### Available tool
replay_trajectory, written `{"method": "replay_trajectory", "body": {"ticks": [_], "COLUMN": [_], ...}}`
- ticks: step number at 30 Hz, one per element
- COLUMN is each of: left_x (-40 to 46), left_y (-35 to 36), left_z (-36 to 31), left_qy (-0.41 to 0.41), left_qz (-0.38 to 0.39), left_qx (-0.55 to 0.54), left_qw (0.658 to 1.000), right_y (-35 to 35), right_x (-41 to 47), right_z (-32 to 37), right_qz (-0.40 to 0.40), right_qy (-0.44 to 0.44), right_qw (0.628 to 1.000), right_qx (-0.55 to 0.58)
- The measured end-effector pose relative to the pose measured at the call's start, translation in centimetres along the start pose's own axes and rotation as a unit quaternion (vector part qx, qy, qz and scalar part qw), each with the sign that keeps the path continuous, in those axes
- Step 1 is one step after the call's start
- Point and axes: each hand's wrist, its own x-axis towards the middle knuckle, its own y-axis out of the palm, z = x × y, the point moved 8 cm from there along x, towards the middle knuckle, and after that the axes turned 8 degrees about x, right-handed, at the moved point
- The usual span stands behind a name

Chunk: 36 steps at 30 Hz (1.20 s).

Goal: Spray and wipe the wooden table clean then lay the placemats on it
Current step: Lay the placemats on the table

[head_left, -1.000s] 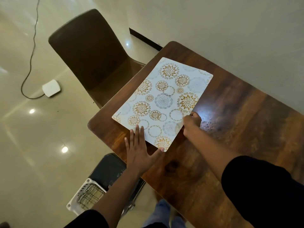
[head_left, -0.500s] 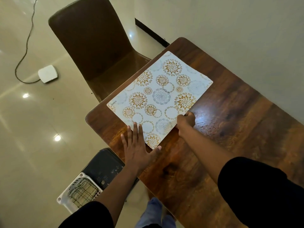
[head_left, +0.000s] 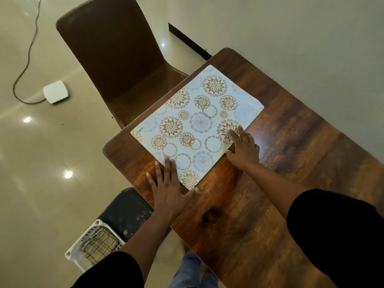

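Observation:
A white placemat with gold and grey flower circles lies flat on the left end of the dark wooden table. My left hand rests flat at the mat's near corner, fingers spread, fingertips on the mat and the palm on the wood. My right hand lies flat on the mat's right edge with its fingers stretched out over the pattern. Neither hand holds anything.
A brown chair stands at the table's left end. A white basket with a checked cloth sits on a dark stool below the table edge. A white box with a cable lies on the tiled floor. The wall runs along the table's far side.
The placemat slid left toward the table's end. My right hand opened from a closed grip at the mat's edge and now lies flat on it. The left hand stayed flat.

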Motion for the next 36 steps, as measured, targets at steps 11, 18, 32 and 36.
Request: {"method": "replay_trajectory", "body": {"ticks": [11,18,32,36], "left_x": [-0.1,-0.2,-0.2,-0.2], "left_y": [0.0,0.0,0.0,0.1], "left_z": [0.2,0.2,0.2,0.2], "left_qy": [-0.008,0.0,0.009,0.012], "left_qz": [-0.018,-0.021,-0.028,-0.029], "left_qx": [0.001,0.003,0.025,0.035], "left_qw": [1.0,1.0,0.999,0.999], "right_y": [-0.4,-0.3,0.1,0.0], "right_x": [0.8,1.0,1.3,1.6], "right_z": [-0.2,-0.3,-0.6,-0.6], "right_qz": [0.028,0.041,0.056,0.056], "right_qy": [-0.001,0.006,0.008,0.012], "right_qw": [0.999,0.999,0.997,0.996], "right_qx": [-0.033,-0.033,-0.054,-0.065]}}
